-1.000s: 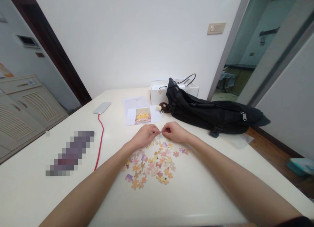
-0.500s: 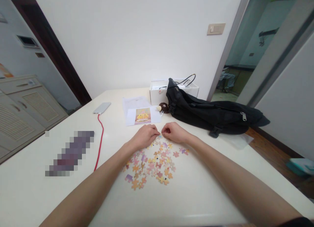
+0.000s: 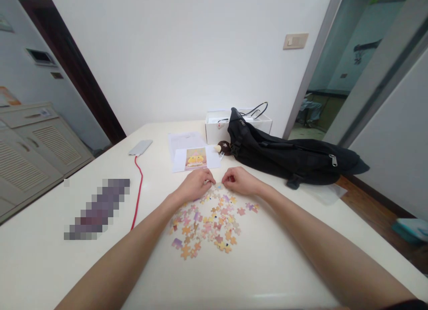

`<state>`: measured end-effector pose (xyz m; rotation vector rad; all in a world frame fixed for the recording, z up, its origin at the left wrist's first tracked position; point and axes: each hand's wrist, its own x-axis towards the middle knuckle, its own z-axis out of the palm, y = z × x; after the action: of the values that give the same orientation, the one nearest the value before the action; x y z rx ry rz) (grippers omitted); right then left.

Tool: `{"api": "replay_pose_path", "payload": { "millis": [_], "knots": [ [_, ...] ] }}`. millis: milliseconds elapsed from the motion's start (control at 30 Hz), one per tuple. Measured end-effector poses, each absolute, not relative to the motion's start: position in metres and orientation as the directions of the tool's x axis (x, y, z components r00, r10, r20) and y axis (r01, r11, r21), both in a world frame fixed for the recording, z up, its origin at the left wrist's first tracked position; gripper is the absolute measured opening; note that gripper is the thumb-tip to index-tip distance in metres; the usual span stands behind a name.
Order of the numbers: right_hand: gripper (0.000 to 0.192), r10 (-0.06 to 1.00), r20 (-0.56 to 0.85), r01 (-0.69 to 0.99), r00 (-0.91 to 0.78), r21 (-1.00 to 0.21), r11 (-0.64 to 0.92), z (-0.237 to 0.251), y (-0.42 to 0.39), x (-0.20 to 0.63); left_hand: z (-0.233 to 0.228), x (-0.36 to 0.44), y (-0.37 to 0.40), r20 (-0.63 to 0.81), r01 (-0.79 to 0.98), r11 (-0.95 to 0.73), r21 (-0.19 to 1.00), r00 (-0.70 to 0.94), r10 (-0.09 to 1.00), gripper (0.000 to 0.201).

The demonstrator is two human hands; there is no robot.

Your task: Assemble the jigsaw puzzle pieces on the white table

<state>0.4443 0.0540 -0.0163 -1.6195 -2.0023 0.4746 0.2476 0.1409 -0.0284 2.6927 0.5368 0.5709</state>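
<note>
At desk centre, my left hand (image 3: 196, 184) and right hand (image 3: 239, 180) are pinching small puzzle pieces (image 3: 218, 185) fingertip to fingertip; loose pieces (image 3: 207, 223) are lying scattered below, nothing visibly assembled, reference picture (image 3: 195, 159) beyond.

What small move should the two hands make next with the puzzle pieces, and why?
Probably press together the small pieces at the fingertips. The left hand and right hand meet, fingers pinched, at the far edge of the loose puzzle pieces, right below the reference picture. Whether those pieces already fit is too small to tell.
</note>
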Motion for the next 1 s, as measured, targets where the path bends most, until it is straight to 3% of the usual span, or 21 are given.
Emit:
{"api": "replay_pose_path", "payload": {
  "millis": [600,1000],
  "knots": [
    [0.018,0.955,0.216,0.848,-0.203,-0.450,0.282,-0.0183,0.0538,0.4452,-0.0337,0.2492,0.1390,0.276,0.236,-0.843,0.483,0.873,0.402,0.032],
    [0.021,0.966,0.193,0.838,-0.173,-0.487,0.247,-0.0154,0.0531,0.4465,-0.0357,0.2503,0.1412,0.294,0.275,-0.841,0.466,0.848,0.440,0.032]
  ]
}}
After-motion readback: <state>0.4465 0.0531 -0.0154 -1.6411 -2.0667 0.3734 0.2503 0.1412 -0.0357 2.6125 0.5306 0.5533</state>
